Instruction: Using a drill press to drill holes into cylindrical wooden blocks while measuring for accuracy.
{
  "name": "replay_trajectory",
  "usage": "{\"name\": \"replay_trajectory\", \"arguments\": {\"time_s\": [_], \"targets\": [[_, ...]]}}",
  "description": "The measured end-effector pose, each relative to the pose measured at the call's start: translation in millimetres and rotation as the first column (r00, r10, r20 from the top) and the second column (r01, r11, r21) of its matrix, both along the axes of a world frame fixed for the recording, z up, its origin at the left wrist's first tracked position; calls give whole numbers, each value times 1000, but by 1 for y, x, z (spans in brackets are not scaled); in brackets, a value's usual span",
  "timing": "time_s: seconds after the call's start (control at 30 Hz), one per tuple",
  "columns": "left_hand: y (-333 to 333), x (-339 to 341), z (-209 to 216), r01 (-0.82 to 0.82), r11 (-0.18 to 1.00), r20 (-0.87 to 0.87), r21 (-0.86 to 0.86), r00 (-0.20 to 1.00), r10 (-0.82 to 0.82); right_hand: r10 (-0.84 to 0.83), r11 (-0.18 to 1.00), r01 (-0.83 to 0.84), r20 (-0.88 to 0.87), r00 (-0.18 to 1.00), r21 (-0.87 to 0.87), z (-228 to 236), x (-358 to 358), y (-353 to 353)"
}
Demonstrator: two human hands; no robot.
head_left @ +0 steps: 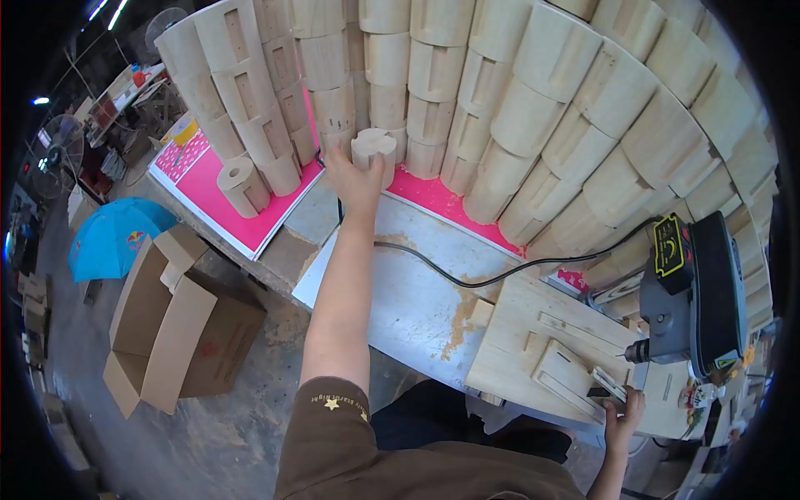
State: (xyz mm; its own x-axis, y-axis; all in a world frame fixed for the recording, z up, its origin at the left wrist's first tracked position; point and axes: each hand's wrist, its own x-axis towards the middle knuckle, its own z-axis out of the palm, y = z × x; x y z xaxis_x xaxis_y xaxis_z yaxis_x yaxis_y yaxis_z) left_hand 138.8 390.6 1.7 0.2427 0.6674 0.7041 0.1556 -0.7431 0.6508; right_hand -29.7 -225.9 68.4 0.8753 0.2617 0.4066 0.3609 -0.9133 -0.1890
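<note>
My left hand (357, 182) grips a notched wooden block (375, 146) near wooden stacks (433, 79); right hand (625, 412) touches pale strip (611, 382), grip unclear.

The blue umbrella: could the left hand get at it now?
Probably not: the left hand is at a notched wooden cylinder, and an open cardboard box stands in front of the blue umbrella.

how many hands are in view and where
2: the left hand touches a notched wooden cylinder by the stacks; the right hand is at a small fixture on the wooden board, near the drill. Others may be hidden in the background.
</note>
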Motion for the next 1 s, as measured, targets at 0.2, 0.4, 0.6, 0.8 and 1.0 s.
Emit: {"name": "replay_trajectory", "arguments": {"time_s": [0.2, 0.4, 0.6, 0.8, 1.0], "targets": [[-9, 19, -15, 400, 886, 219, -234, 910, -353, -30, 1000, 30, 0, 1000, 1, 2, 1, 7], [-3, 0, -26, 419, 844, 65, -336, 904, -423, -21, 1000, 21, 14, 1000, 8, -1, 4, 4], [-47, -26, -6, 483, 803, 171, -350, 876, -452, -50, 999, 51, -51, 997, 19, 1, -7, -3], [-126, -125, 72, 750, 468, 429, -467, 655, -622, 39, 999, -40, 57, 998, -1, 6, -4, 0], [-215, -181, 112, 773, 116, 333, -624, 398, -855, 120, 993, -120, 45, 992, -4, 5, 10, -1]]}}
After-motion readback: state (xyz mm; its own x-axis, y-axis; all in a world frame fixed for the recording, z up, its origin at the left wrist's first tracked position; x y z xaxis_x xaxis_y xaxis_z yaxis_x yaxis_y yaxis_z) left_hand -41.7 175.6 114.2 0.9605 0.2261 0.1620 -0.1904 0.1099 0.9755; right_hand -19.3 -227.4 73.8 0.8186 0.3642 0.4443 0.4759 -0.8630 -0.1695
